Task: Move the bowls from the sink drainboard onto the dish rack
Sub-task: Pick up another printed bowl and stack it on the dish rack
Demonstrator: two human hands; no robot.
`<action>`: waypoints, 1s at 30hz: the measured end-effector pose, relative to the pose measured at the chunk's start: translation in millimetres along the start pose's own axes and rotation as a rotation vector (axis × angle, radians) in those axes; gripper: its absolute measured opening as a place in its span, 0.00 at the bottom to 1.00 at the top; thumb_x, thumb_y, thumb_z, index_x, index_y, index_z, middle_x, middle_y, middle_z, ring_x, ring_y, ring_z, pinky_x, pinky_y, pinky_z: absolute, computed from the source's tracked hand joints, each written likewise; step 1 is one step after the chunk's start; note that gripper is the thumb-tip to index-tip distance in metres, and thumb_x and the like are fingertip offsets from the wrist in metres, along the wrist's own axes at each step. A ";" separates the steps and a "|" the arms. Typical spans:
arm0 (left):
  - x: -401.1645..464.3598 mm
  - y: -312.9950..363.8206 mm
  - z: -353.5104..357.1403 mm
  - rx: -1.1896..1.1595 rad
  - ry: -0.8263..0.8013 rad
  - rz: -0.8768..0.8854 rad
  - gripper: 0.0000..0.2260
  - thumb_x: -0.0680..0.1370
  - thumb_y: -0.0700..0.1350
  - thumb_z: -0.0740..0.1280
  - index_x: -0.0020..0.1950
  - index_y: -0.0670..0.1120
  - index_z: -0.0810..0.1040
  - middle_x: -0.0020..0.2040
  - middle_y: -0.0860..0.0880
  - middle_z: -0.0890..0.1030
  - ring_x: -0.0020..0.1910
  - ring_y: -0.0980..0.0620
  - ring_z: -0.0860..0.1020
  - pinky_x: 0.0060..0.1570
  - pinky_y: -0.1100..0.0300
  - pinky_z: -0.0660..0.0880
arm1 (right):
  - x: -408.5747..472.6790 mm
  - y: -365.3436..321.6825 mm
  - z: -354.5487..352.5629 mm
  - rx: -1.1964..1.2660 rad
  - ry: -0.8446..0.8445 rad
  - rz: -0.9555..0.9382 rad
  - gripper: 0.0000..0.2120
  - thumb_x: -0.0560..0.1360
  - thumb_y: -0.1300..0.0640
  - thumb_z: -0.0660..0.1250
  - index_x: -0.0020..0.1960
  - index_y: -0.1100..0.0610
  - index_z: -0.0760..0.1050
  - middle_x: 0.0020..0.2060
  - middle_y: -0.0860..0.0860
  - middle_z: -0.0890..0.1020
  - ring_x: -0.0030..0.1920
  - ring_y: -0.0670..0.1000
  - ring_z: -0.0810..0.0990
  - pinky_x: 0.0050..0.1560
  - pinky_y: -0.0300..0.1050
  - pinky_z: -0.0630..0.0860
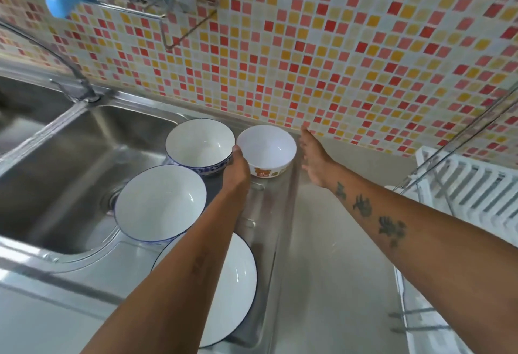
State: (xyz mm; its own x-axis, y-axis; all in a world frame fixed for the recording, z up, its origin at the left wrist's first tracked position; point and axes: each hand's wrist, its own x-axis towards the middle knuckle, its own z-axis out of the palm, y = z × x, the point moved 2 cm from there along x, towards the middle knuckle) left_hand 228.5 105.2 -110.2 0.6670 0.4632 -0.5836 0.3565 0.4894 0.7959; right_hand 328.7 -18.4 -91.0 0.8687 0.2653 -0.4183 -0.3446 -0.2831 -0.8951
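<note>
The left hand (236, 167) reaches between two bowls on the drainboard (269, 213), fingers touching the blue-patterned bowl (199, 146), though whether it grips cannot be told. The right hand (314, 157) is spread open, empty, just right of the bear-printed bowl (266, 149). Two more bowls (160, 203) sit nearer, under the left arm; the dish rack (465, 185) stands far right of both hands.

Two bare forearms in view, no sleeves, no watch/rings/gloves seen. Left hand (236, 170): plain, no markings visible; forearm unmarked too. Right hand (314, 157): slim fingers, bare. Right forearm has 3 dark tattoos in a row along its upper side, blotchy leaf- or bird-like shapes, details too blurred to read.
</note>
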 end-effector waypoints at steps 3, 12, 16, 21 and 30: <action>8.1 1.9 2.6 -0.033 0.010 0.024 0.25 0.81 0.59 0.54 0.75 0.49 0.63 0.73 0.45 0.70 0.69 0.42 0.71 0.71 0.46 0.68 | 12.7 -2.8 3.7 -0.002 -0.012 0.014 0.31 0.79 0.37 0.46 0.78 0.50 0.52 0.78 0.52 0.57 0.78 0.55 0.55 0.76 0.54 0.50; 11.1 6.3 18.0 0.094 -0.035 0.098 0.25 0.83 0.57 0.50 0.78 0.47 0.58 0.74 0.43 0.67 0.70 0.41 0.69 0.69 0.45 0.69 | 16.6 5.7 20.7 -0.028 -0.072 0.039 0.33 0.77 0.35 0.50 0.78 0.46 0.47 0.78 0.48 0.56 0.77 0.51 0.56 0.77 0.55 0.51; 7.0 5.7 17.2 0.083 -0.061 0.057 0.25 0.83 0.56 0.50 0.78 0.47 0.56 0.75 0.42 0.66 0.71 0.39 0.68 0.69 0.41 0.69 | 14.8 6.5 16.9 0.013 -0.059 0.058 0.33 0.77 0.36 0.52 0.78 0.47 0.52 0.77 0.49 0.60 0.76 0.52 0.59 0.77 0.54 0.54; -10.2 7.2 18.6 0.091 -0.073 0.037 0.25 0.83 0.56 0.50 0.76 0.44 0.60 0.73 0.42 0.68 0.70 0.40 0.70 0.69 0.46 0.70 | -1.8 1.9 6.8 0.101 -0.028 0.084 0.24 0.80 0.41 0.53 0.72 0.51 0.66 0.69 0.53 0.72 0.69 0.55 0.69 0.72 0.50 0.64; -70.9 26.1 20.3 -0.070 -0.096 0.071 0.22 0.83 0.57 0.50 0.74 0.49 0.64 0.68 0.43 0.71 0.66 0.41 0.72 0.64 0.45 0.72 | -88.8 -44.7 -13.2 0.380 0.015 0.029 0.20 0.80 0.44 0.54 0.65 0.53 0.72 0.47 0.49 0.77 0.46 0.50 0.75 0.42 0.44 0.71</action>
State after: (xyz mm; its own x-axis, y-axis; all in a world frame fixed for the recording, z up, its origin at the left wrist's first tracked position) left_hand 203.7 70.2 -44.7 0.7499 0.4269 -0.5054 0.2619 0.5100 0.8194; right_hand 271.6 -41.5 -11.8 0.8607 0.2479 -0.4447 -0.4742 0.0720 -0.8775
